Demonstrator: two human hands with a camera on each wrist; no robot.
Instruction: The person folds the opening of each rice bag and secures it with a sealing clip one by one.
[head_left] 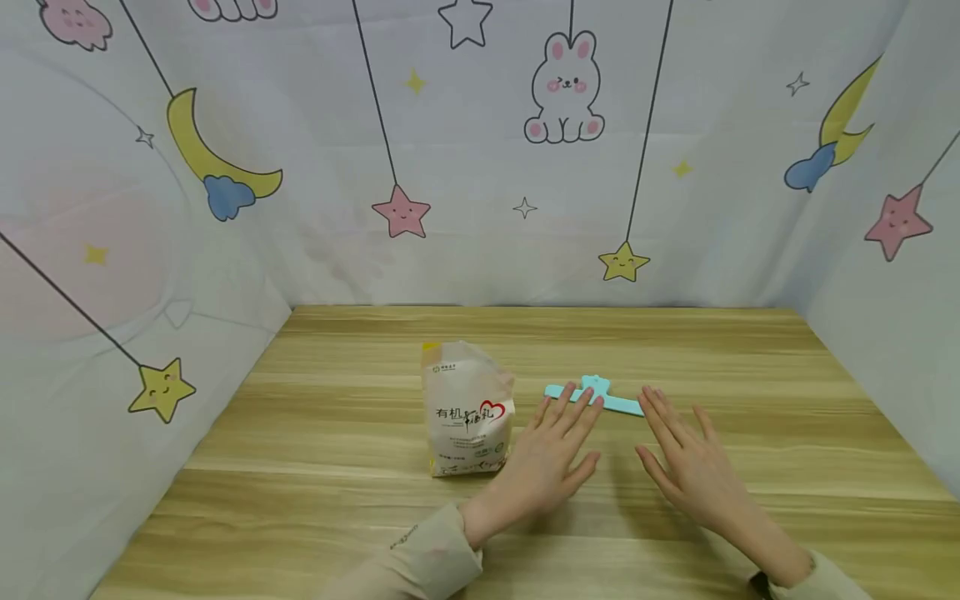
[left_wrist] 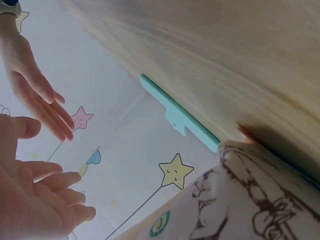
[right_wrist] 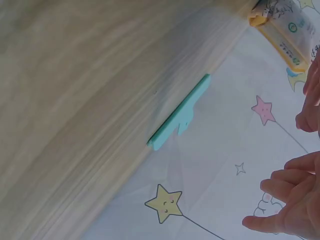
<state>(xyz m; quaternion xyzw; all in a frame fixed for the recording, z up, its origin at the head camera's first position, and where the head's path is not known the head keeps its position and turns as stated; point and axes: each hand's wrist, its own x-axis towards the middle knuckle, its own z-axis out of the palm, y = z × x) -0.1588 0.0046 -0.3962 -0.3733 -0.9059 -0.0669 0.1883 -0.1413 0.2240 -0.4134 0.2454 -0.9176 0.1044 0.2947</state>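
Head view: left hand (head_left: 551,454) and right hand (head_left: 693,467) — fingers loose, grasping nothing; clip (head_left: 597,383) on table (head_left: 300,500), beside bag (head_left: 468,417). Left wrist: bag near; a careless sweep could topple it. Right wrist: clip apart — a clumsy reach might nudge it.

packet (head_left: 467,398) fine print (head_left: 468,440): illegible | clip (head_left: 597,386): partly hidden | left sleeve (head_left: 438,552): cut off

You're seeing 有机 on the bag (head_left: 468,417) standing in from the left edge of the table (head_left: 262,433); its finer print (head_left: 468,442) and your left sleeve's (head_left: 442,554) lettering (head_left: 404,537) are looking illegible.
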